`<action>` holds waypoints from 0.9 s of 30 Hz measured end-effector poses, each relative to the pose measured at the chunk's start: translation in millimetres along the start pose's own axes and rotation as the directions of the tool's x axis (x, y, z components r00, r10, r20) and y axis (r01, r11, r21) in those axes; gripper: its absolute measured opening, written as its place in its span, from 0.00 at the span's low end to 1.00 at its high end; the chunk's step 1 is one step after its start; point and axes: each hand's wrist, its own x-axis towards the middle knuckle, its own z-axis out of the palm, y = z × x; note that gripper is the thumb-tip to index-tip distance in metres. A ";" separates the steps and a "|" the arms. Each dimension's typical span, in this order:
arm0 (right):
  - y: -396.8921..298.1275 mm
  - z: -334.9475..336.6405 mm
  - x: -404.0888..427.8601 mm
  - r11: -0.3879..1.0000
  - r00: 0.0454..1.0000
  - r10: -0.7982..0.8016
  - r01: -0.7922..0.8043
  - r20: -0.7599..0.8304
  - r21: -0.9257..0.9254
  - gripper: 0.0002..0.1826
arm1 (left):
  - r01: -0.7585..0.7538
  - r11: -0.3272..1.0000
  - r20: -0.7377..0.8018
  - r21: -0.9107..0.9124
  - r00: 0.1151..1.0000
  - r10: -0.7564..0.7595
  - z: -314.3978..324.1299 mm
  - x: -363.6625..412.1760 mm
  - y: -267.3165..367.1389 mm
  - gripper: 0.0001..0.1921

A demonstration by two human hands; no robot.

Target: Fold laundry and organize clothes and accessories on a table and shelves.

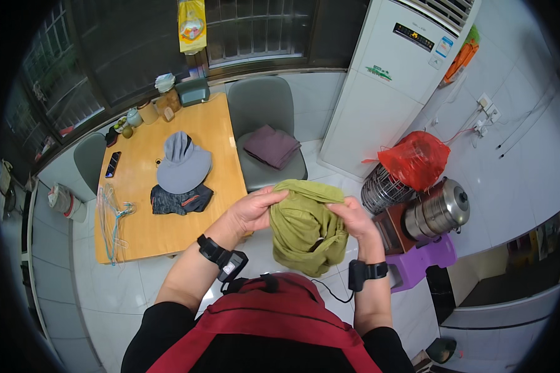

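Observation:
A bunched olive-green garment (308,233) hangs in front of me, held up in the air by its upper edge. My left hand (256,210) pinches that edge at the left, thumb on top. At the right, my right hand (352,217) grips the same cloth, its thumb pressing on the band. The lower part droops in loose folds, and what kind of garment it is cannot be made out. On the wooden table (144,238) to the left lie a grey wide-brimmed sun hat (184,163) and a folded dark grey garment (182,199), the brim overlapping the garment.
A folded purple cloth (271,147) rests on the grey chair (261,98). Wire hangers (114,219) and a phone (113,164) lie on the table. To the right stand a steel pot (436,210), a red plastic bag (415,158), a purple stool (420,265) and a floor-standing air conditioner (382,93).

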 end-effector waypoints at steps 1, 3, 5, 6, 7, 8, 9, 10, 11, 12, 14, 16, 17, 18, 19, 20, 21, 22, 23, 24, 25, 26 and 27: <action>7.6 3.6 3.7 0.971 0.997 0.031 -0.048 -0.076 -0.235 0.18 | -0.075 0.950 -0.021 -0.305 0.997 0.072 4.0 -3.1 -3.1 0.19; 21.7 22.7 11.9 0.984 0.994 -0.049 0.032 -0.096 -0.177 0.19 | -0.029 0.924 0.072 -0.380 0.996 0.060 -9.5 -4.0 -11.8 0.24; 22.8 41.4 12.9 0.659 0.737 -0.621 0.306 -0.267 -0.687 0.17 | 0.030 0.854 0.171 -0.519 0.983 0.069 -15.4 -6.6 -13.8 0.26; 35.0 41.5 13.2 0.792 0.716 -0.564 0.330 -0.411 -0.513 0.17 | -0.018 0.835 0.094 -0.550 0.992 0.083 -15.6 -6.2 -11.9 0.28; 38.9 41.9 7.1 0.790 0.722 -0.565 0.332 -0.400 -0.516 0.17 | -0.030 0.833 0.088 -0.553 0.992 0.094 -19.4 -8.4 -10.6 0.28; 40.1 39.8 0.2 0.932 0.898 -0.361 0.350 -0.252 -0.090 0.18 | -0.075 0.836 0.075 -0.544 0.988 0.137 -24.7 -10.5 -9.6 0.28; 39.9 40.8 -5.8 0.921 0.978 -0.208 0.197 -0.003 0.336 0.18 | -0.110 0.838 0.065 -0.534 0.983 0.171 -27.6 -13.0 -10.5 0.28; 40.5 50.6 -3.9 0.993 0.998 0.002 -0.009 0.058 0.115 0.19 | -0.114 0.836 0.062 -0.536 0.983 0.173 -28.7 -15.1 -13.4 0.28; 48.2 63.6 5.7 0.993 0.998 0.005 -0.012 0.062 0.114 0.19 | -0.059 0.861 0.112 -0.506 0.985 0.133 -28.5 -16.9 -18.1 0.27; 57.0 74.1 15.6 0.996 0.995 -0.090 0.089 0.034 0.020 0.18 | -0.003 0.882 0.163 -0.472 0.983 0.091 -25.9 -18.2 -23.2 0.26; 70.3 85.3 29.4 0.968 0.972 -0.231 0.226 -0.037 -0.110 0.17 | 0.073 0.978 0.133 -0.195 0.990 -0.047 7.7 -25.0 -16.9 0.24; 66.9 92.7 36.5 0.965 0.961 -0.261 0.257 -0.086 -0.051 0.17 | 0.105 0.973 0.200 0.205 0.969 -0.147 21.6 -23.9 -25.4 0.22; 62.9 95.9 37.2 0.965 0.960 -0.260 0.263 -0.104 0.016 0.17 | 0.036 0.951 0.341 0.308 0.929 -0.146 21.8 -20.6 -33.8 0.22; 58.5 96.5 36.8 0.958 0.957 -0.263 0.274 -0.121 0.081 0.17 | 0.032 0.952 0.337 0.305 0.931 -0.139 27.4 -19.3 -38.0 0.22; 55.3 96.8 37.8 0.947 0.954 -0.266 0.286 -0.136 0.149 0.17 | 0.078 0.923 0.398 0.377 0.886 -0.238 33.3 -19.0 -40.8 0.21; 52.8 97.1 38.8 0.931 0.951 -0.273 0.299 -0.147 0.207 0.17 | 0.116 0.885 0.448 0.451 0.828 -0.337 36.4 -20.3 -43.0 0.20; 51.4 98.3 39.4 0.914 0.948 -0.275 0.309 -0.159 0.263 0.17 | 0.112 0.887 0.447 0.448 0.831 -0.331 35.4 -21.7 -46.2 0.20; 49.6 98.3 39.4 0.896 0.944 -0.282 0.324 -0.174 0.305 0.17 | 0.067 0.870 0.499 0.488 0.797 -0.342 33.0 -20.3 -50.1 0.19; 48.8 98.7 37.8 0.879 0.940 -0.286 0.334 -0.186 0.340 0.18 | 0.020 0.851 0.547 0.524 0.759 -0.354 31.5 -19.2 -52.1 0.18; 48.1 99.7 37.5 0.864 0.938 -0.287 0.342 -0.196 0.370 0.18 | -0.003 0.893 0.570 0.450 0.770 -0.285 33.6 -23.5 -49.5 0.18; 46.8 100.7 36.7 0.849 0.936 -0.288 0.348 -0.203 0.397 0.18 | -0.005 0.894 0.570 0.449 0.771 -0.282 31.9 -24.3 -48.1 0.18; 45.5 101.9 35.8 0.838 0.935 -0.289 0.352 -0.207 0.416 0.18 | 0.084 0.900 0.577 0.428 0.741 -0.344 29.6 -24.4 -46.5 0.22; 44.8 102.9 36.4 0.826 0.933 -0.292 0.357 -0.211 0.436 0.18 | 0.172 0.897 0.584 0.408 0.706 -0.401 28.3 -25.1 -45.1 0.26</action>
